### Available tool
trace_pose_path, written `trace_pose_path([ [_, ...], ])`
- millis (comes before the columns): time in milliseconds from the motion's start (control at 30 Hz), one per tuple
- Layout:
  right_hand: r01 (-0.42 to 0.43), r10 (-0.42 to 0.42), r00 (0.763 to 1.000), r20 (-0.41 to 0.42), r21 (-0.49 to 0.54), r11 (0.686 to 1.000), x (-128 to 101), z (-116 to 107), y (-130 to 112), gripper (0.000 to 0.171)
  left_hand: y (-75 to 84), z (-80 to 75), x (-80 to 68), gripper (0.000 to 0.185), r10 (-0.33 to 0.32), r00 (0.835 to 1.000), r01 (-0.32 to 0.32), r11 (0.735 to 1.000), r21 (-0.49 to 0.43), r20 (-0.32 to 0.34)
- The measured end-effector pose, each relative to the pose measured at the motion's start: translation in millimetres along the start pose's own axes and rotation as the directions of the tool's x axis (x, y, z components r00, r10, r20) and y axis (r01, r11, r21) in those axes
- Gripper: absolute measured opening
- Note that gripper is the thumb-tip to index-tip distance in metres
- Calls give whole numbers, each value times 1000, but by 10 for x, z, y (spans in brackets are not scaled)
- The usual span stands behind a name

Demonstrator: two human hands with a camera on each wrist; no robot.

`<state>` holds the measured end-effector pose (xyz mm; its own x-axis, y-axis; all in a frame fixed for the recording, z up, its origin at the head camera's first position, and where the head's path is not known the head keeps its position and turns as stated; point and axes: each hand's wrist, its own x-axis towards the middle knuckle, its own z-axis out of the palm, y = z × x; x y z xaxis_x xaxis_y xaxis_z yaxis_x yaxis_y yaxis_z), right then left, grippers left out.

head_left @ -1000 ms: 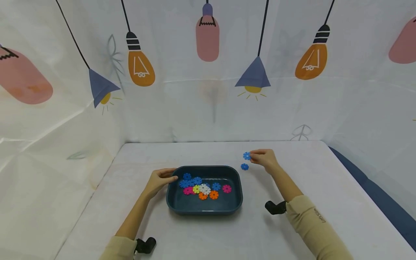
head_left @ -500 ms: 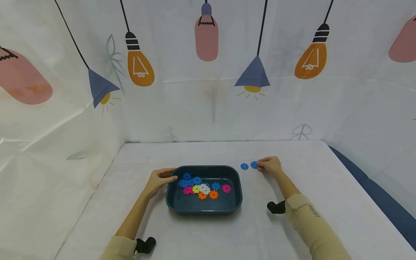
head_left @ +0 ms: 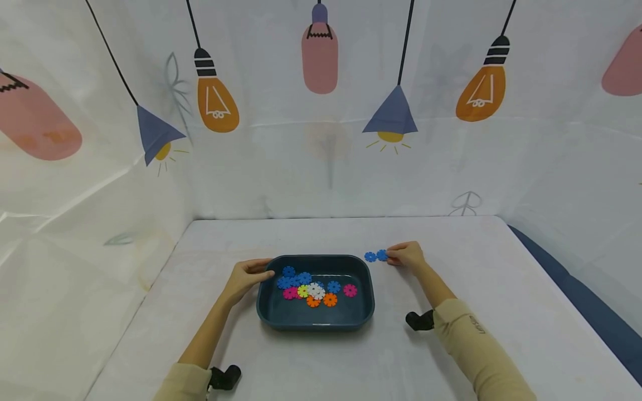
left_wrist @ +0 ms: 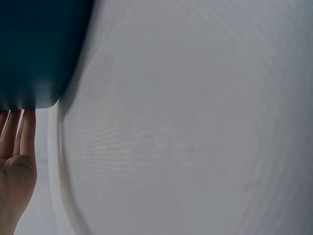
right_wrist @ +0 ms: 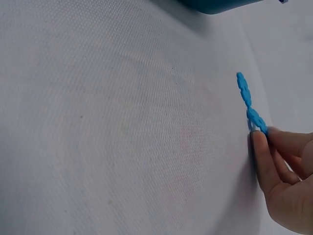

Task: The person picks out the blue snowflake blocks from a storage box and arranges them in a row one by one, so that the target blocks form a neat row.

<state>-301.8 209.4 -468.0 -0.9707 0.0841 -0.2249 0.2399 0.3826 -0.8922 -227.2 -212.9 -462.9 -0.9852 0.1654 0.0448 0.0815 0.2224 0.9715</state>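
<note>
My right hand (head_left: pixel 407 256) pinches a blue flower-shaped disc (right_wrist: pixel 257 121) between thumb and fingertips, low over the table right of the tray. A second blue flower-shaped disc (right_wrist: pixel 243 89) meets its edge, the two making a short line in the right wrist view. My left hand (head_left: pixel 247 279) holds the left end of a dark teal tray (head_left: pixel 316 327), thumb over the rim. In the left wrist view its fingers (left_wrist: pixel 28 137) reach up against the tray's wall. Inside the tray lie several more flower discs: blue, pink (head_left: pixel 350 291), orange (head_left: pixel 330 300), white and yellow (head_left: pixel 303 291).
A white cloth covers the table (head_left: pixel 321 367). Behind it hangs a pale curtain (head_left: pixel 281 167) printed with lamps and bulbs. Each wrist wears a black camera mount (head_left: pixel 420 321). Dark blue fabric (head_left: pixel 577 295) shows beyond the table's right edge.
The right hand first lowered its blue disc to the right of the other, then moved left until their edges met. The other disc has shifted slightly left. Left hand and tray stayed still.
</note>
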Motion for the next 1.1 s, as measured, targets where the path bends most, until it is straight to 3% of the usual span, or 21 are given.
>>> trace_pose_path([
  [300,65,-64,997,-39,32,997,20,81,1,26,-175,-28,76,45,3,1000,-2,1000,31,-21],
  [500,109,-115,990,-86,-66,992,8,71,12,24,-167,-26,71,44,-19,1000,19,1000,6,-18],
  [567,109,-117,989,-96,-88,990,-9,53,-3,25,-83,-16,38,43,-19,1000,19,1000,14,-13],
  [633,116,-119,990,-76,-43,992,-34,34,-27,27,7,-2,2,43,-24,1000,24,1000,17,-12],
  [733,129,-129,992,-8,76,989,-63,11,-79,34,8,3,5,42,-20,1000,20,1000,17,-13],
  [867,136,-168,980,107,255,957,-131,19,-198,41,-160,-20,66,43,-16,1000,16,1000,10,-23],
  [1100,159,-239,949,206,340,927,-332,158,-448,42,-174,-11,56,45,-18,999,19,1000,25,-33],
])
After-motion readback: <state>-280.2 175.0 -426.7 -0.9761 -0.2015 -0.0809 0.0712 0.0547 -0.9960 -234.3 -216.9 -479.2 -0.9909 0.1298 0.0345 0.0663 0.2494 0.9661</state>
